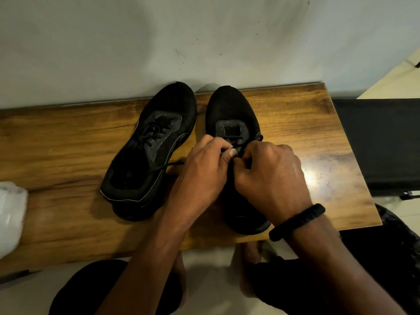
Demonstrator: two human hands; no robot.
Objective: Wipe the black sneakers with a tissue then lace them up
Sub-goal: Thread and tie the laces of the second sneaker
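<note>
Two hands meet at the middle of the frame, just over the right sneaker. Our left hand and right hand curl their fingers and pinch its lace between them. The left sneaker lies beside it on the bench.

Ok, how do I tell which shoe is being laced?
Find the wooden table against the wall, with two black shoes side by side, toes to the wall. It is the right shoe, where the left hand and right hand pinch a lace. The left shoe has no hand on it.
</note>
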